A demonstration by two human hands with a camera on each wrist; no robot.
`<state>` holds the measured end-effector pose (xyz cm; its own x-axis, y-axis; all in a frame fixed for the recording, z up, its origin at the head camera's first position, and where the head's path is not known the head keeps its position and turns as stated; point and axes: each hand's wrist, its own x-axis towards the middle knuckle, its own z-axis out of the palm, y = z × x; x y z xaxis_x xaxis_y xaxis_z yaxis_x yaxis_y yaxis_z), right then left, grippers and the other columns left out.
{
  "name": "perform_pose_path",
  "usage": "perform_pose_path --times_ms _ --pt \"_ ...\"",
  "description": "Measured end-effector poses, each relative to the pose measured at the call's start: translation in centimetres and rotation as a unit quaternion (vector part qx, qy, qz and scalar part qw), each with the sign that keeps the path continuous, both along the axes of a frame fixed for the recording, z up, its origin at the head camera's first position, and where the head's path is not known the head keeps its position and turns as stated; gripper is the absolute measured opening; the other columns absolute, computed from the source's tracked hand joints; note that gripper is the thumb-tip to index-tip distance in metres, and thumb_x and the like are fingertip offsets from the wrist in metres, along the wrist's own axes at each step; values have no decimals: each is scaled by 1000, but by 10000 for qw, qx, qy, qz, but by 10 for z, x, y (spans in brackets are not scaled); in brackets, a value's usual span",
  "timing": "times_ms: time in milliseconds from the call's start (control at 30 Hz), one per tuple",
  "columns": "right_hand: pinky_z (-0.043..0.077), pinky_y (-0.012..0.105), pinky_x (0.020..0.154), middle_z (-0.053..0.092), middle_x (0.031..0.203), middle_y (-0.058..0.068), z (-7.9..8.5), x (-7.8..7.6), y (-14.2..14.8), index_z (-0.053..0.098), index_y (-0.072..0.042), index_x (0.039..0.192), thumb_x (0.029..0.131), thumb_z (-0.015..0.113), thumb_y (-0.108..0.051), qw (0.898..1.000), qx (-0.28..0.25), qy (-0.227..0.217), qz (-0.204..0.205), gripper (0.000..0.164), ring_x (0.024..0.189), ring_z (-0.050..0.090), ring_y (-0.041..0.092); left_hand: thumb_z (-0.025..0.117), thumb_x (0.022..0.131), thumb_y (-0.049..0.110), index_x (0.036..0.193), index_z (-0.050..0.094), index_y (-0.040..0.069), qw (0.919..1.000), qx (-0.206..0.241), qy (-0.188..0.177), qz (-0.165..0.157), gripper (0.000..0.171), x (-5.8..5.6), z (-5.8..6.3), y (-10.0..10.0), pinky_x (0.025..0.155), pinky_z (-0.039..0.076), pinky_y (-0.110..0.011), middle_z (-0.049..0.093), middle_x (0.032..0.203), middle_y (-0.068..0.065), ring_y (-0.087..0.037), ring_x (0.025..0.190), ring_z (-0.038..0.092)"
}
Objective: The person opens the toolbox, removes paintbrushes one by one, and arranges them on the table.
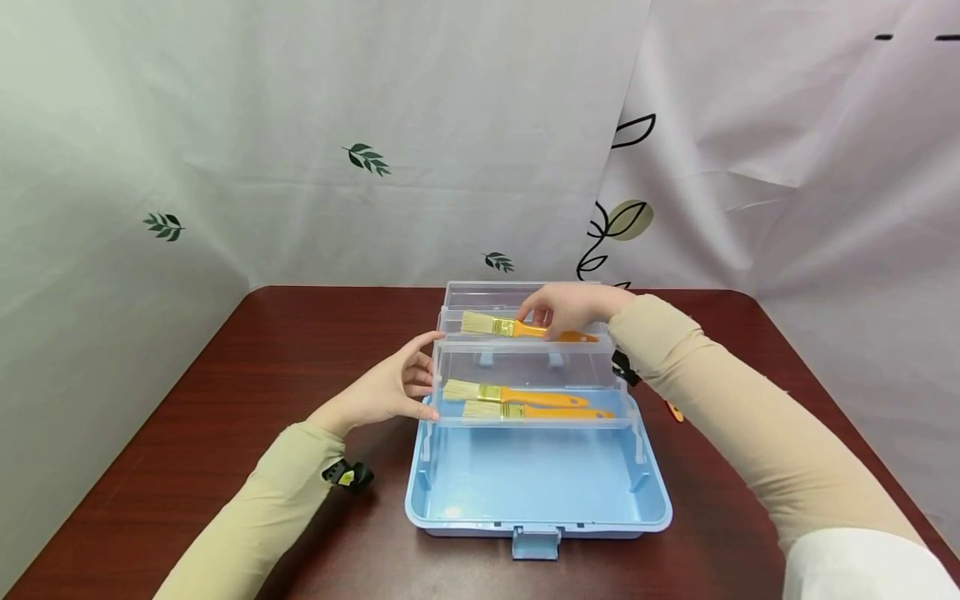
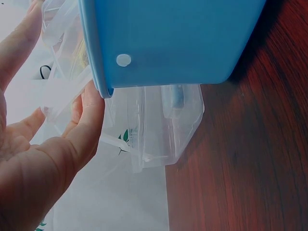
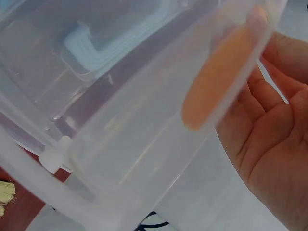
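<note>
Brush handle [image 3: 214, 84] blurred behind tray wall [image 3: 130, 163], bristles [image 3: 6, 193] cropped at left, orange object [image 1: 676, 412] partly behind sleeve [image 1: 738, 417]

Holds both arms [image 1: 258, 508] out, with fingers [image 1: 422, 342] spread on the left grip [image 1: 386, 385] and pinched on the right grip [image 1: 567, 308].

The right hand [image 3: 272, 130] is at the edge of a translucent plastic tray [image 3: 139, 154], a rounded orange handle [image 3: 209, 91] showing through its wall.

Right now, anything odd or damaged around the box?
An orange handle end looks stray: outside the blue box, on the table, partly behind the right sleeve, while two brushes sit in the lower tray. No spill or damage visible.
</note>
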<state>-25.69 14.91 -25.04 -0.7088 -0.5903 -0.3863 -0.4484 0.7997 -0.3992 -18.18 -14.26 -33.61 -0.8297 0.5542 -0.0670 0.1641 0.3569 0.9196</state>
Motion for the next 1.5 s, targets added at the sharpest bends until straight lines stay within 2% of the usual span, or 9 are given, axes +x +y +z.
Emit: perform_pose_path --times_ms 100,233,500,633,867,1033,1200,1367,1500 --pt "49 28 73 56 112 10 3 -3 0 56 -11 130 86 62 5 9986 -85 -455 -272 47 98 55 24 85 67 11 150 17 20 10000 -18 9 6 107 0 0 0 91 52 -34 47 114 -17 -24 101 58" --pt "41 24 61 54 109 10 5 -6 0 55 -11 131 86 63 5 9949 -133 -832 -552 48 82 50 19 85 68 11 150 17 20 10000 -45 25 19 107 0 -1 0 91 52 -34 47 114 -17 -24 101 58" --pt "40 23 59 55 105 10 4 -9 1 56 -11 130 85 64 7 9932 -270 -966 -584 49 72 47 16 85 68 13 150 15 18 9999 -90 73 15 108 1 -1 -1 91 52 -33 47 113 -17 -23 100 58" --pt "41 23 59 54 105 10 3 -10 4 56 -10 130 85 63 8 9917 -521 -1024 -571 49 75 47 17 85 68 12 150 16 19 10000 -64 56 22 108 0 -1 -1 91 52 -34 47 113 -16 -23 100 58" --pt "39 23 59 55 106 11 0 -12 10 53 -6 132 86 62 7 9818 -1124 -1331 -755 49 69 46 15 85 68 12 150 16 17 9998 -72 151 -48 107 0 -1 -1 90 52 -35 46 113 -18 -23 100 57" --pt "42 23 59 56 105 11 -1 -12 10 51 -6 134 85 61 9 9768 -1336 -1419 -885 51 66 48 15 85 68 9 150 17 16 9998 -58 165 -52 106 -1 -1 -1 90 52 -35 46 112 -18 -24 100 58" --pt "46 24 62 57 105 11 -3 -12 10 49 -6 136 87 60 8 9729 -1544 -1421 -975 52 70 52 16 84 69 10 150 17 17 9998 -67 163 -52 106 -1 -1 0 90 52 -35 46 113 -18 -24 100 58" --pt "47 26 64 58 104 12 -6 -12 10 46 -5 138 88 59 6 9614 -2057 -1363 -1217 53 73 54 16 85 69 11 150 17 18 9997 -128 190 -42 106 0 1 0 91 52 -36 47 113 -17 -23 101 58" --pt "52 31 71 58 111 19 -9 -11 8 42 -5 140 89 58 5 9426 -2686 -1343 -1460 55 83 59 24 84 69 10 150 17 17 9997 -151 213 -24 106 -1 2 0 91 51 -37 47 112 -17 -24 100 58"
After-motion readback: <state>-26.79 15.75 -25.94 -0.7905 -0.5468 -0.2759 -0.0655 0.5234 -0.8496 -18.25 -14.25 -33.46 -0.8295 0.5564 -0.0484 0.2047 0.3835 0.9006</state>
